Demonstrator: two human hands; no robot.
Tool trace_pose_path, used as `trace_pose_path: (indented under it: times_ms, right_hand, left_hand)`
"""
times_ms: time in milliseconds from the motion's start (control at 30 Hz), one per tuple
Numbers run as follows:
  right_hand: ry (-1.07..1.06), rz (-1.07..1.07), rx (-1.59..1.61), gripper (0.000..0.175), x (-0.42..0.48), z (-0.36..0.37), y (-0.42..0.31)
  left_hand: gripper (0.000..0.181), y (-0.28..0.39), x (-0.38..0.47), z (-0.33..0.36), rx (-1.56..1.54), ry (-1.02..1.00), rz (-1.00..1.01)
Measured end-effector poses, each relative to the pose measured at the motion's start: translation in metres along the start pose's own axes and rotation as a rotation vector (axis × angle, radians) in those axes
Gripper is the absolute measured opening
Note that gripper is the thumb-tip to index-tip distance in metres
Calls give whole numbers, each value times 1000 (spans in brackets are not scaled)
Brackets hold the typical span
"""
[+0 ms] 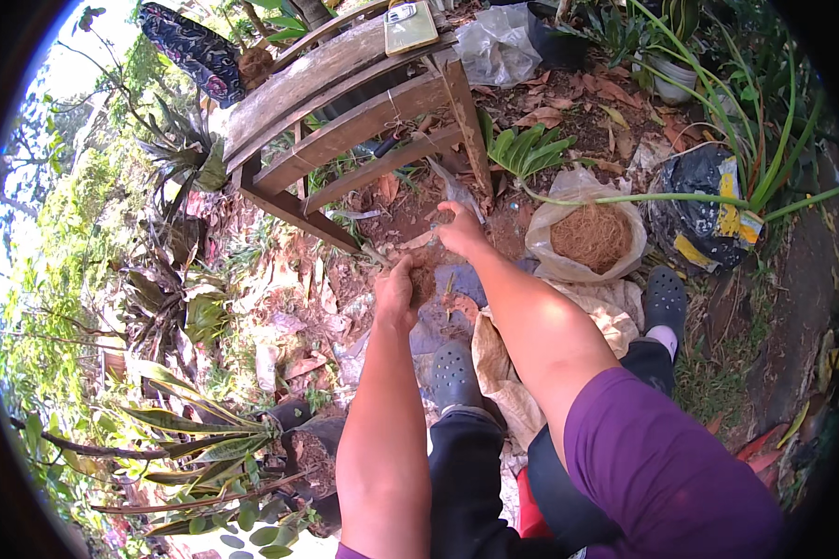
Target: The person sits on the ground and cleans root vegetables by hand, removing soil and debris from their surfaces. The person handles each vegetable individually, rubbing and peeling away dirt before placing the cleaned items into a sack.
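Note:
My left hand [395, 293] has its fingers curled at a clump of brown fibre [424, 281], its thumb pointing up; the grip itself is partly hidden. Above and to the right of it, my right hand [459, 229] reaches out with the index finger extended, near a thin translucent plastic strip [454, 185]. Whether that hand holds anything small is unclear. An open plastic bag of brown coconut fibre [591, 237] stands to the right of both hands. Beneath the hands lie bluish cloth or sacking [430, 328] and a beige woven sack [507, 370].
A wooden bench [363, 133] stands just beyond my hands, with a phone-like object [410, 28] on top. A black plastic bag [696, 209] with yellow patches lies right. Potted snake plants [210, 433] are at the lower left. My clogs [454, 374] rest on the ground.

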State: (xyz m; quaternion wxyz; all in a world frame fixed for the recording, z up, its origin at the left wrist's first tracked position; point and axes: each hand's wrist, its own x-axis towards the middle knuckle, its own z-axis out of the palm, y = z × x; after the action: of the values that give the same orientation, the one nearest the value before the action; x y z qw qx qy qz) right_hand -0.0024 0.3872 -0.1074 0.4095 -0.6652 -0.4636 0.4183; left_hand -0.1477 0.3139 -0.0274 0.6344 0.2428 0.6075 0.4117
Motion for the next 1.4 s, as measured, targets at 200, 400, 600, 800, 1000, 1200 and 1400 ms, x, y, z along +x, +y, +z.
trace_pose_path:
  times_ms: [200, 400, 600, 800, 1000, 1200, 1400]
  right_hand:
    - [-24, -30, -127, 73, -1, 19, -17]
    - [-316, 100, -5, 52, 16, -3, -11]
    - [-669, 324, 311, 11, 2, -34, -13]
    - [-860, 438, 327, 10, -10, -86, -41]
    - [-739, 373, 229, 13, -25, -152, -48]
    - [-640, 376, 197, 16, -34, -246, -39]
    - [-585, 449, -71, 15, -40, -336, -45]
  left_hand:
    - [24, -3, 1, -29, -169, -97, -43]
    - [24, 6, -2, -39, -233, -121, -44]
    - [25, 6, -1, -45, -333, -201, -11]
    - [29, 22, -13, 1, -357, -305, 32]
    - [30, 24, -21, 74, -323, -540, -74]
    - [27, 5, -15, 125, -115, -568, -81]
    - [19, 14, -6, 84, 48, -224, 234]
